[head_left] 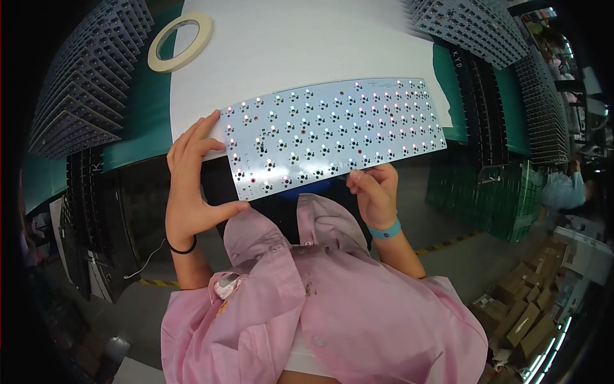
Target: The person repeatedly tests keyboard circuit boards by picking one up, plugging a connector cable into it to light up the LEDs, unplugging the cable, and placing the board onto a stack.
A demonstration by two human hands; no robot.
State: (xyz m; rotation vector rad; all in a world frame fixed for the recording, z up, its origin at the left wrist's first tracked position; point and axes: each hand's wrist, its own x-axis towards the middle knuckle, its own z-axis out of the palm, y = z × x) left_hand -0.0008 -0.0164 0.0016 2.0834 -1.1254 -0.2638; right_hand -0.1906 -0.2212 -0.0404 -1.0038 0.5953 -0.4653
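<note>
A white keyboard circuit board [332, 137] with rows of small lit LEDs is held up in front of me, slightly tilted, its right end higher. My left hand [192, 173] grips its left end, the fingers on the upper left edge and the thumb at the lower left corner. At the lower edge, right of the middle, my right hand [376, 192] pinches the board between thumb and fingers; part of those fingers is hidden. A blue band is on the right wrist and a black band on the left.
White paper [288, 45] covers part of the green bench top [150, 105], with a tape roll [180, 43] on it. Stacked boards stand in a left rack [83, 83] and a right rack [473, 29]. A green crate [492, 198] and cardboard boxes [524, 307] are at right.
</note>
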